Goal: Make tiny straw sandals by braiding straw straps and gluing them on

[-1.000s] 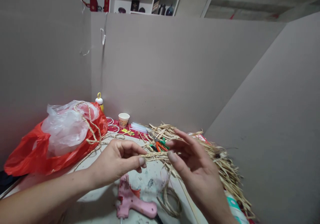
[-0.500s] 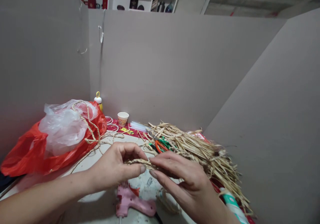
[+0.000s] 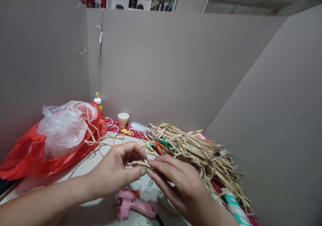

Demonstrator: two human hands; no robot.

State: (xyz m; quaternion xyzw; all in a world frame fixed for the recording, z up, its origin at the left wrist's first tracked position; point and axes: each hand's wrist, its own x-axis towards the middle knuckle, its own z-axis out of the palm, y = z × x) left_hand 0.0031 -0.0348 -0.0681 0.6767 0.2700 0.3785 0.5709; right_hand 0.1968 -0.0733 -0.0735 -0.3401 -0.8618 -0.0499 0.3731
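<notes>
My left hand (image 3: 123,165) pinches a braided straw cord (image 3: 137,163) between thumb and fingers. From the other side, my right hand (image 3: 176,179) grips the same cord, its thumb and fingertips meeting my left ones. Part of the cord is hidden behind my fingers. Below the hands a pink glue gun (image 3: 136,204) lies on the table, nozzle toward me. More thin braid (image 3: 88,125) trails over the plastic bags at the left and onto the table. Just beyond my right hand are orange-handled scissors (image 3: 161,148).
A heap of dry straw (image 3: 198,148) covers the right side, with a green and white roll (image 3: 233,206) by it. At the back stand a paper cup (image 3: 123,119) and glue sticks (image 3: 139,127). A red bag (image 3: 25,155) lies left. Grey panels (image 3: 161,68) enclose the table.
Both hands keep hold of the braided cord. My right fingers have drawn slightly closer together and shifted a little left. The view has moved slightly.
</notes>
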